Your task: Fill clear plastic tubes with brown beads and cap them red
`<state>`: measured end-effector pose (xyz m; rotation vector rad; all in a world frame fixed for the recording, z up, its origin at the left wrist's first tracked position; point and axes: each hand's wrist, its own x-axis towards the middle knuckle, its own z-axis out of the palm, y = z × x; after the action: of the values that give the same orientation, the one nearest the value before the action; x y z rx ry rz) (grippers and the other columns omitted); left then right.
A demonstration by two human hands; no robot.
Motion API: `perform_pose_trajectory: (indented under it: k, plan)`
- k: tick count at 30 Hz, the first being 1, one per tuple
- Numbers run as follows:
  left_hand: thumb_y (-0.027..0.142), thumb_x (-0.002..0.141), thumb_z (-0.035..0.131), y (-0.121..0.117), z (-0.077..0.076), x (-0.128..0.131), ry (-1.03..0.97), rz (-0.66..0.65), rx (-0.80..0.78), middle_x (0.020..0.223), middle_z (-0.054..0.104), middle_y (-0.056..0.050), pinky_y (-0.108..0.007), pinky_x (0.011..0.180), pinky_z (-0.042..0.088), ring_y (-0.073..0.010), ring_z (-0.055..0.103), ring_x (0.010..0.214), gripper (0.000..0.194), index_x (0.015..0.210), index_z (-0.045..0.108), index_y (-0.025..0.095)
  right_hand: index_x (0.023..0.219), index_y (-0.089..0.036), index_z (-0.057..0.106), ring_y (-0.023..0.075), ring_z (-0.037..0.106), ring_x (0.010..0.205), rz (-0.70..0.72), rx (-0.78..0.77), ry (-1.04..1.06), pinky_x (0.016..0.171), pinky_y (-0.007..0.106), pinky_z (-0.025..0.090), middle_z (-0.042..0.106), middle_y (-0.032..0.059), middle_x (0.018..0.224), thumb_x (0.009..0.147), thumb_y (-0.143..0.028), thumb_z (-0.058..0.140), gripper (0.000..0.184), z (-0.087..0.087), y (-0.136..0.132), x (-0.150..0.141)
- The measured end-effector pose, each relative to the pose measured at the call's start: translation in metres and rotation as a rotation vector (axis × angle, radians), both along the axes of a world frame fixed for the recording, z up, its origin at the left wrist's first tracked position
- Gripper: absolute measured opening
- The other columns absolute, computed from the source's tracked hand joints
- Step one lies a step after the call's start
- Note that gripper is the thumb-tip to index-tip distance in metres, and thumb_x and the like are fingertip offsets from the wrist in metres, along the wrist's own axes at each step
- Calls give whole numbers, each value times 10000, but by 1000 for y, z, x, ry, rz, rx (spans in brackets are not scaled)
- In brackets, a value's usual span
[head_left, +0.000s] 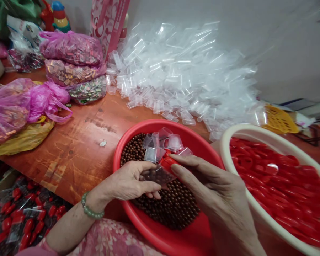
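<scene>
Over a red basin, my left hand is closed around a small clear plastic container that looks dark inside. My right hand pinches a red cap between thumb and fingers at the container's upper end. Whether the cap is seated on it or only touching, I cannot tell. Beneath both hands lie many round, shiny brown balls. Several clear plastic containers rest on the balls toward the basin's far side.
A cream basin full of red caps stands at the right. Behind is a big heap of clear containers. Pink bags of small pieces sit at the left on the brown table. Filled, red-capped containers lie lower left.
</scene>
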<state>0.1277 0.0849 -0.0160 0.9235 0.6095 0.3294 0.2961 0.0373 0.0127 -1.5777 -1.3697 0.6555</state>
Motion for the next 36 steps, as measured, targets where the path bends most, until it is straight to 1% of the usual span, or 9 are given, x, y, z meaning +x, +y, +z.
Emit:
perform_pose_trajectory:
  k: [3, 5, 12, 17, 23, 26, 29, 32, 36]
  plan:
    - [9, 754, 611, 1, 0, -1, -7, -32, -30, 654, 644, 14, -191, 607, 460, -65, 585, 575, 331, 1069, 648, 104, 917, -265, 763, 172, 712, 752, 13, -33, -9, 712, 284, 583, 768, 13, 846, 790, -297, 711, 141, -1, 1, 2]
    - [-11, 743, 603, 2, 1, -2, -22, -51, -44, 668, 647, 12, -188, 601, 462, -62, 587, 571, 345, 1064, 654, 105, 938, -267, 758, 163, 707, 753, 17, -50, -11, 708, 271, 574, 764, 8, 848, 803, -308, 702, 151, -3, 1, 2]
    - [95, 835, 571, 1, 0, -4, -27, -76, 11, 661, 626, 1, -194, 576, 471, -62, 572, 540, 187, 1012, 628, 79, 962, -261, 727, 148, 672, 700, 51, -101, 30, 639, 255, 549, 734, 8, 832, 846, -355, 661, 163, -12, -1, -2]
    - [118, 851, 542, -3, -3, -1, 2, -37, 43, 786, 630, -22, -219, 608, 497, -75, 602, 593, 177, 1023, 586, 107, 958, -246, 715, 142, 640, 637, 72, -135, 84, 550, 238, 529, 712, 11, 789, 845, -372, 658, 179, -14, -2, -1]
    - [180, 868, 507, -8, -6, 4, 131, 20, 223, 793, 633, -31, -239, 618, 499, -104, 621, 639, 120, 952, 573, 126, 958, -258, 709, 122, 628, 655, 84, -75, 93, 566, 211, 519, 699, -3, 786, 846, -354, 663, 155, -21, -4, 3]
    - [210, 875, 496, -10, -8, 6, 168, 55, 298, 748, 628, -29, -268, 668, 509, -143, 648, 706, 151, 972, 580, 131, 974, -264, 697, 117, 622, 665, 75, -71, 53, 574, 210, 512, 690, -4, 815, 857, -348, 651, 151, -23, -6, 4]
    - [215, 870, 495, -11, -10, 7, 155, 78, 294, 759, 624, -32, -284, 691, 520, -159, 654, 741, 145, 955, 579, 134, 977, -252, 682, 115, 608, 624, 55, -68, 15, 520, 205, 493, 681, -3, 793, 871, -342, 630, 148, -24, -7, 0]
    - [214, 867, 498, -12, -10, 9, 147, 87, 260, 757, 609, -23, -269, 663, 516, -142, 644, 703, 135, 944, 573, 132, 968, -233, 671, 112, 596, 572, 20, -12, -60, 490, 203, 490, 672, -7, 738, 888, -314, 604, 132, -24, -8, -7]
    - [199, 865, 501, -11, -9, 10, 116, 94, 183, 772, 591, -14, -236, 623, 509, -101, 613, 635, 106, 913, 562, 127, 980, -222, 667, 123, 646, 624, 40, 97, -247, 585, 226, 533, 710, 4, 787, 889, -247, 592, 120, -25, -7, -9]
